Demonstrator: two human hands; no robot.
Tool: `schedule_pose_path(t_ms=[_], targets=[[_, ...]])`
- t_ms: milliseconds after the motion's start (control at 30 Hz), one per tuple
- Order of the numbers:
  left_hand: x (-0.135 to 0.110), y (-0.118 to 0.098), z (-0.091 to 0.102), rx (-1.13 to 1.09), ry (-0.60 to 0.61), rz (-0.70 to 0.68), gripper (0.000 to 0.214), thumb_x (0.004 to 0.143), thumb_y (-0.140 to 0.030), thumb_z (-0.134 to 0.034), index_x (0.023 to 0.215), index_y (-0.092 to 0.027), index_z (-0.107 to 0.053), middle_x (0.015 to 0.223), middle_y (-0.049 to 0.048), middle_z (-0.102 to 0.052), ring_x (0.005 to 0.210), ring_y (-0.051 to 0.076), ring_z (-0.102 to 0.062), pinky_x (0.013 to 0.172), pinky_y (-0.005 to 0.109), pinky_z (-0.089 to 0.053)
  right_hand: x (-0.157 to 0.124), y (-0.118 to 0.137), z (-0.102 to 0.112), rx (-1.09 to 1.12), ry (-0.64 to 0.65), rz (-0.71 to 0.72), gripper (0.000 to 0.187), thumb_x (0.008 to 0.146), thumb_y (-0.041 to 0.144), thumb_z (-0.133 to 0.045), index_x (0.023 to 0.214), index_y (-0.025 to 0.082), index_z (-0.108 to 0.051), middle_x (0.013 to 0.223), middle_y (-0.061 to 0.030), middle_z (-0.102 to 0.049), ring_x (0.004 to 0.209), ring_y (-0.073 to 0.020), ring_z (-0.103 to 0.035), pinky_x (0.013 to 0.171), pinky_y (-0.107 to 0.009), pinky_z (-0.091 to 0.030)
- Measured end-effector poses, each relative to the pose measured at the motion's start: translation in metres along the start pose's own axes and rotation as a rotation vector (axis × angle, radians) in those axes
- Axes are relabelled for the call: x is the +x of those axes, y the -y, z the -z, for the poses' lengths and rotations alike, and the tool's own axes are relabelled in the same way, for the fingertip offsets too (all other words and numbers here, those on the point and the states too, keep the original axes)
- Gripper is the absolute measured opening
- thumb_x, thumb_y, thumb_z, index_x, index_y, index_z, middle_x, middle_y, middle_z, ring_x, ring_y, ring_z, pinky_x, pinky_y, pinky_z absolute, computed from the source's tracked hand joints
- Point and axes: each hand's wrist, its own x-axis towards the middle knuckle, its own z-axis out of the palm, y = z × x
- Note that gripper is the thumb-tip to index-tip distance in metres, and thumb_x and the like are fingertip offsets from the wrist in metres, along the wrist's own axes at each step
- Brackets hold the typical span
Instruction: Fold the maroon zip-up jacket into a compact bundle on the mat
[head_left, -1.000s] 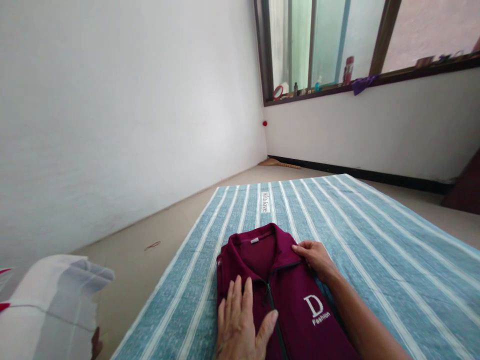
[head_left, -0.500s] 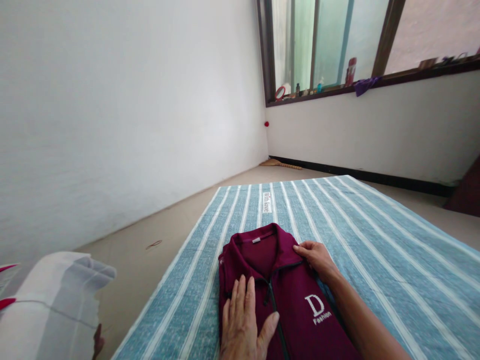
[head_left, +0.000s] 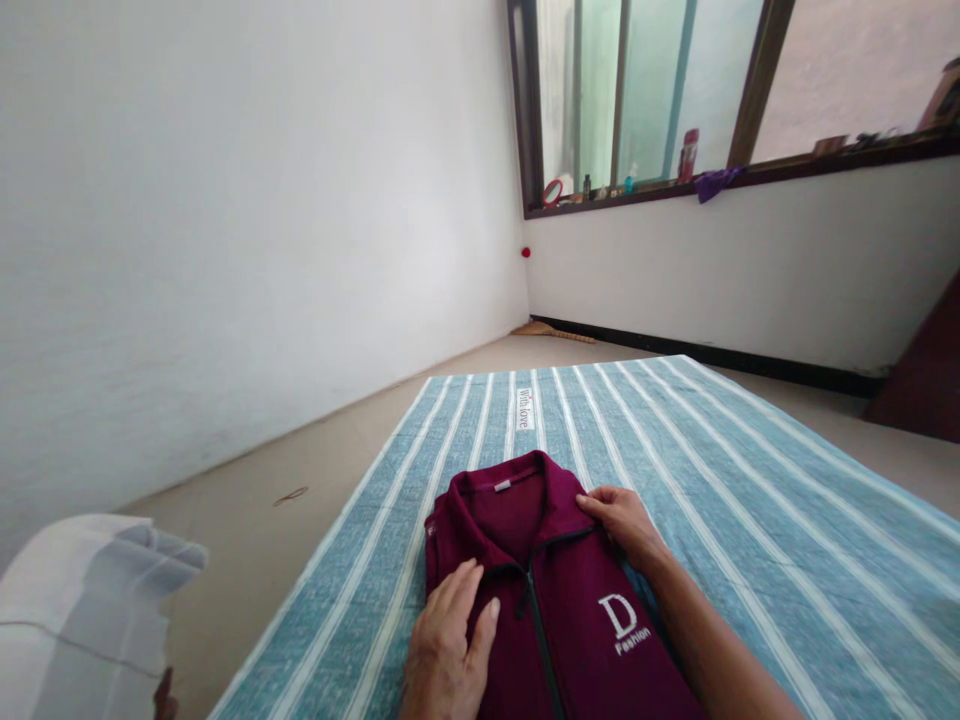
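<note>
Touching left hand [head_left: 446, 650], right hand [head_left: 622, 525]: jacket [head_left: 577, 640]

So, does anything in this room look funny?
Yes, a little. A small red dot sits alone on the white wall near the corner, and a thin brown loop lies by itself on the floor.

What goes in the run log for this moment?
left hand: on maroon jacket, beside zip | right hand: on jacket edge | jacket: zipped, on striped sheet
</note>
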Motion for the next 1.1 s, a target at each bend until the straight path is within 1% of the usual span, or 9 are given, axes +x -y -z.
schedule_pose_path(t_ms=[133, 233, 400, 567, 733, 833, 933, 1033, 1100], targets=[[-0.003, 0.0, -0.002, -0.033, -0.004, 0.013, 0.034, 0.087, -0.035, -0.05, 0.115, -0.02, -0.063, 0.113, 0.0084, -0.07, 0.103, 0.023, -0.066, 0.088, 0.038, -0.057, 0.001, -0.001, 0.0, -0.01, -0.007, -0.003, 0.032, 0.06, 0.043, -0.075, 0.061, 0.016, -0.059, 0.047, 0.0022, -0.053, 0.039, -0.0074, -0.039, 0.038, -0.021, -0.024], [0.0, -0.002, 0.003, -0.12, -0.011, 0.076, 0.031, 0.087, -0.034, -0.051, 0.111, -0.021, -0.065, 0.111, 0.0072, -0.071, 0.102, 0.022, -0.067, 0.089, 0.038, -0.056, 0.0, 0.0, 0.0, -0.019, -0.008, 0.001, 0.032, 0.06, 0.044, -0.075, 0.061, 0.016, -0.059, 0.046, 0.0028, -0.052, 0.038, -0.0071, -0.038, 0.038, -0.021, -0.023], [0.005, -0.001, 0.015, -0.298, -0.063, 0.294, 0.031, 0.083, -0.039, -0.055, 0.104, -0.02, -0.069, 0.109, 0.007, -0.072, 0.101, 0.022, -0.067, 0.09, 0.036, -0.055, -0.003, 0.003, 0.001, -0.038, 0.0, 0.007, 0.032, 0.061, 0.044, -0.074, 0.061, 0.015, -0.06, 0.046, 0.0031, -0.051, 0.038, -0.0065, -0.037, 0.037, -0.021, -0.022], [0.011, 0.005, 0.021, -0.476, -0.144, 0.544, 0.035, 0.076, -0.045, -0.06, 0.095, -0.019, -0.071, 0.105, 0.0074, -0.073, 0.096, 0.024, -0.069, 0.079, 0.033, -0.059, -0.005, 0.006, 0.002, -0.051, -0.005, -0.001, 0.032, 0.062, 0.044, -0.073, 0.061, 0.015, -0.06, 0.045, 0.0036, -0.049, 0.038, -0.0066, -0.036, 0.037, -0.021, -0.023], [0.02, 0.015, 0.024, -0.495, -0.15, 0.68, 0.035, 0.069, -0.048, -0.063, 0.088, -0.019, -0.072, 0.095, 0.0062, -0.075, 0.091, 0.026, -0.07, 0.08, 0.034, -0.057, -0.005, 0.007, 0.002, -0.057, -0.011, 0.006, 0.032, 0.061, 0.044, -0.074, 0.059, 0.015, -0.059, 0.044, 0.0037, -0.049, 0.038, -0.0063, -0.035, 0.037, -0.021, -0.022], [0.022, 0.024, 0.021, -0.431, -0.152, 0.728, 0.039, 0.064, -0.051, -0.064, 0.084, -0.018, -0.071, 0.101, 0.0098, -0.073, 0.095, 0.029, -0.068, 0.08, 0.037, -0.056, -0.005, 0.007, 0.001, -0.052, -0.013, 0.003, 0.033, 0.06, 0.045, -0.073, 0.06, 0.015, -0.059, 0.045, 0.0036, -0.05, 0.038, -0.0065, -0.036, 0.037, -0.021, -0.023], [0.02, 0.031, 0.017, -0.393, -0.066, 0.859, 0.048, 0.059, -0.05, -0.066, 0.092, -0.015, -0.069, 0.105, 0.0153, -0.071, 0.101, 0.033, -0.065, 0.089, 0.04, -0.051, -0.006, 0.007, 0.001, -0.049, -0.009, 0.001, 0.033, 0.06, 0.045, -0.074, 0.061, 0.015, -0.059, 0.045, 0.0035, -0.05, 0.038, -0.0064, -0.037, 0.038, -0.021, -0.023], [0.02, 0.032, 0.016, -0.523, 0.034, 1.012, 0.063, 0.06, -0.045, -0.069, 0.11, -0.008, -0.061, 0.113, 0.0209, -0.067, 0.106, 0.032, -0.063, 0.094, 0.04, -0.048, -0.006, 0.008, 0.001, -0.049, -0.006, -0.003, 0.033, 0.06, 0.044, -0.074, 0.061, 0.015, -0.059, 0.045, 0.0037, -0.05, 0.038, -0.0063, -0.037, 0.038, -0.021, -0.023], [0.023, 0.03, 0.019, -0.601, 0.056, 1.081, 0.068, 0.06, -0.041, -0.072, 0.116, -0.006, -0.056, 0.122, 0.0242, -0.062, 0.109, 0.031, -0.062, 0.092, 0.038, -0.049, -0.005, 0.008, 0.001, -0.049, -0.007, -0.006, 0.033, 0.06, 0.044, -0.074, 0.062, 0.015, -0.058, 0.046, 0.0035, -0.051, 0.038, -0.0064, -0.037, 0.037, -0.02, -0.023]])
